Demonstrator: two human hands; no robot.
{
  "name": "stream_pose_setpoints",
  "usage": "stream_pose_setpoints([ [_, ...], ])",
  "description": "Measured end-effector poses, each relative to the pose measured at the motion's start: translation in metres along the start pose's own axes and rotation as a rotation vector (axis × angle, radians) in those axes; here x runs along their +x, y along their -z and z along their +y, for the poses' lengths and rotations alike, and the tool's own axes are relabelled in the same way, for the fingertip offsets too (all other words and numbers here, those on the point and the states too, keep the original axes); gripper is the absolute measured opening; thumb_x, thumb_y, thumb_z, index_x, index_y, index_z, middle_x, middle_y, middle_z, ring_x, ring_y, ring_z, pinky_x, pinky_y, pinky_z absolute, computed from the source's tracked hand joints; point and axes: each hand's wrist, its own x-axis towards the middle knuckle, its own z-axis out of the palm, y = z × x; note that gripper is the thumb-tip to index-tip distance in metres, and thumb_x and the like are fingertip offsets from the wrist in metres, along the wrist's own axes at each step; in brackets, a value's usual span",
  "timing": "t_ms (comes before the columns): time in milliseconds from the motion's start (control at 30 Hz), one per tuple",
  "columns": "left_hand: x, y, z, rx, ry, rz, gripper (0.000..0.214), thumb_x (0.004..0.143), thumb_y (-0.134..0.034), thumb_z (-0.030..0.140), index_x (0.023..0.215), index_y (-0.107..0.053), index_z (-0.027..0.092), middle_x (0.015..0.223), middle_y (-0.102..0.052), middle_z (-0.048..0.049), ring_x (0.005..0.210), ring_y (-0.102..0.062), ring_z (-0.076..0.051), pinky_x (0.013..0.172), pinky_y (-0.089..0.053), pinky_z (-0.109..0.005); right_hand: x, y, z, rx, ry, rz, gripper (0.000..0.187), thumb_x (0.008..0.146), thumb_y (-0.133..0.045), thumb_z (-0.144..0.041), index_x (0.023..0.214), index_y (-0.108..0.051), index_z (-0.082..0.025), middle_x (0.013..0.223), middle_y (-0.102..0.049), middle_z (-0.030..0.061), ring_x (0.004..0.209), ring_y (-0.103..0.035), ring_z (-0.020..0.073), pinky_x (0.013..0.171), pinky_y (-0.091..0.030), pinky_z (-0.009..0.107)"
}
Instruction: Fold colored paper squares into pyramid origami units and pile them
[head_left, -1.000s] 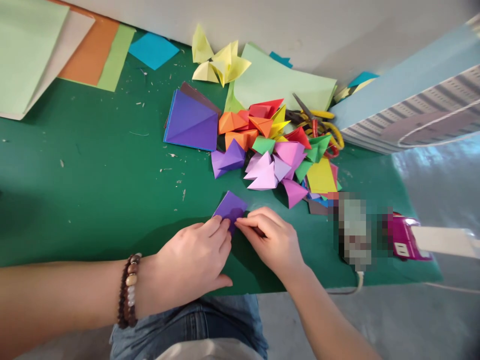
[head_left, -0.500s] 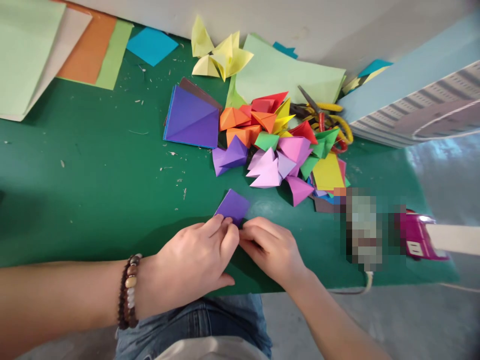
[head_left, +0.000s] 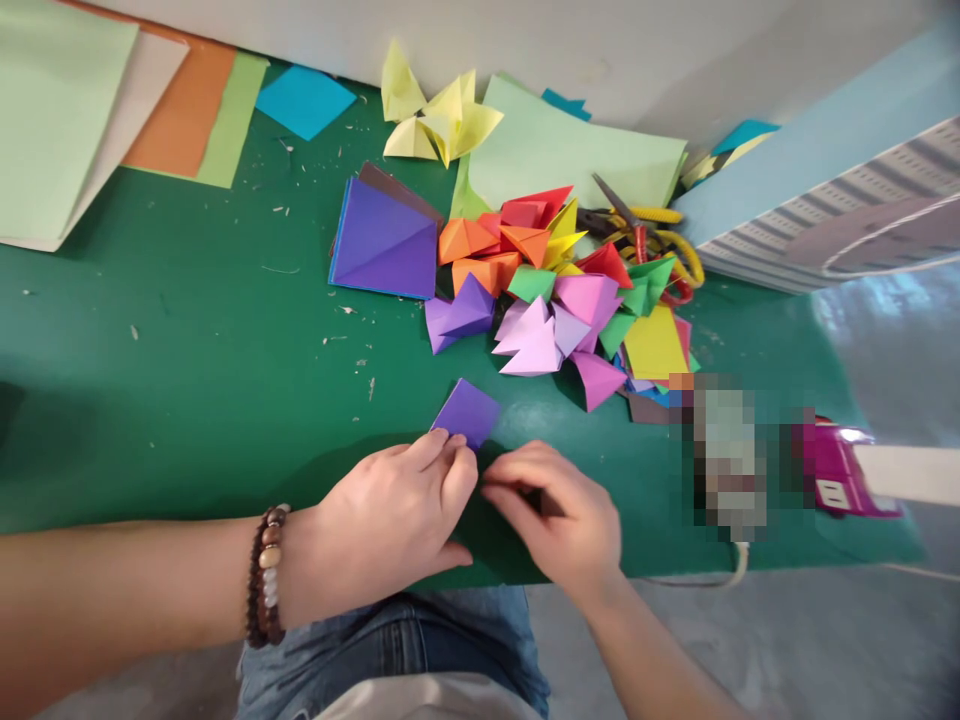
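Observation:
A small folded piece of purple paper (head_left: 469, 410) lies on the green table, its far corner pointing away from me. My left hand (head_left: 401, 520) presses on its near edge with bent fingertips, which hide that part of the paper. Just to the right, my right hand (head_left: 559, 510) is curled, thumb and forefinger drawn close together, with nothing visible between them. Its fingertips sit slightly apart from my left hand. Beyond the hands are folded purple pieces (head_left: 461, 315) and a stack of square paper with a creased purple sheet (head_left: 386, 240) on top.
Folded pink pieces (head_left: 532, 340), orange pieces (head_left: 484, 270) and other colours lie in a heap. Scissors (head_left: 615, 200) with yellow handles rest behind it. Larger sheets (head_left: 60, 110) lie far left. A blurred-out object (head_left: 727, 450) and a magenta item (head_left: 844, 470) are at right.
My right hand has drawn back slightly from the purple paper, toward me and to the right. My left hand stays pressed on the paper.

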Motion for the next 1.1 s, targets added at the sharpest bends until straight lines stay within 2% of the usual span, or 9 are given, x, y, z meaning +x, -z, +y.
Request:
stream_pose_setpoints([
  [100, -0.003, -0.003, 0.000, 0.051, -0.059, 0.017, 0.068, 0.077, -0.069, 0.055, 0.119, -0.058, 0.003, 0.127, -0.060, -0.0197, 0.120, -0.055, -0.029, 0.096, -0.049, -0.037, -0.006, 0.001, 0.003, -0.024, -0.190, 0.167, 0.012, 0.086, -0.061, -0.021, 0.097, -0.066, -0.025, 0.093, -0.069, 0.0036, 0.092, -0.067, 0.0192, 0.077, -0.056, 0.034],
  [233, -0.012, -0.007, 0.005, 0.155, -0.079, 0.026, 0.073, 0.082, -0.056, 0.064, 0.121, -0.060, 0.002, 0.131, -0.059, -0.0203, 0.120, -0.054, -0.030, 0.098, -0.045, -0.038, -0.010, -0.001, 0.000, -0.056, -0.251, 0.128, 0.011, 0.086, -0.061, -0.024, 0.096, -0.066, -0.026, 0.097, -0.070, 0.0039, 0.094, -0.066, 0.0198, 0.082, -0.055, 0.036],
  [400, -0.015, -0.005, 0.012, 0.187, -0.089, 0.016, 0.072, 0.083, -0.052, 0.067, 0.117, -0.064, 0.004, 0.124, -0.064, -0.0175, 0.111, -0.057, -0.027, 0.091, -0.046, -0.036, -0.003, -0.004, -0.005, -0.032, -0.235, 0.036, 0.008, 0.086, -0.061, -0.020, 0.091, -0.064, -0.026, 0.087, -0.070, 0.0003, 0.084, -0.068, 0.0172, 0.076, -0.054, 0.032],
  [500, -0.013, -0.005, 0.012, 0.187, -0.090, 0.031, 0.071, 0.080, -0.056, 0.067, 0.112, -0.068, 0.005, 0.118, -0.066, -0.0160, 0.111, -0.056, -0.028, 0.094, -0.044, -0.037, 0.001, -0.004, -0.005, -0.101, -0.210, 0.012, 0.006, 0.086, -0.061, -0.020, 0.087, -0.064, -0.026, 0.084, -0.070, -0.0006, 0.082, -0.067, 0.0173, 0.075, -0.053, 0.032],
  [667, -0.013, -0.007, 0.013, 0.206, -0.078, 0.065, 0.073, 0.076, -0.060, 0.068, 0.110, -0.069, 0.004, 0.117, -0.067, -0.0167, 0.115, -0.054, -0.032, 0.099, -0.042, -0.040, 0.013, -0.002, -0.002, -0.158, -0.157, 0.029, 0.006, 0.087, -0.060, -0.021, 0.083, -0.063, -0.025, 0.083, -0.073, -0.0004, 0.083, -0.067, 0.0185, 0.077, -0.051, 0.035],
  [933, -0.014, -0.010, 0.012, 0.218, -0.091, 0.058, 0.071, 0.079, -0.058, 0.066, 0.112, -0.068, 0.004, 0.119, -0.066, -0.0173, 0.116, -0.054, -0.031, 0.099, -0.043, -0.039, 0.045, -0.006, 0.008, -0.157, -0.132, 0.101, 0.004, 0.086, -0.060, -0.020, 0.083, -0.060, -0.023, 0.086, -0.074, 0.0009, 0.080, -0.068, 0.0184, 0.076, -0.052, 0.035],
  [1033, -0.014, -0.012, 0.011, 0.227, -0.095, 0.064, 0.072, 0.080, -0.058, 0.065, 0.116, -0.066, 0.004, 0.120, -0.065, -0.0181, 0.117, -0.053, -0.031, 0.099, -0.043, -0.039, 0.051, -0.004, 0.015, -0.110, -0.139, 0.129, 0.003, 0.087, -0.058, -0.020, 0.086, -0.061, -0.022, 0.089, -0.074, 0.0021, 0.081, -0.068, 0.0181, 0.075, -0.052, 0.033],
  [1100, -0.015, -0.013, 0.011, 0.237, -0.099, 0.075, 0.073, 0.079, -0.058, 0.067, 0.115, -0.067, 0.004, 0.120, -0.065, -0.0183, 0.116, -0.053, -0.031, 0.098, -0.043, -0.039, 0.054, 0.000, 0.015, -0.049, -0.138, 0.105, 0.008, 0.088, -0.056, -0.021, 0.093, -0.062, -0.022, 0.093, -0.074, 0.0032, 0.085, -0.068, 0.0175, 0.073, -0.051, 0.031],
])
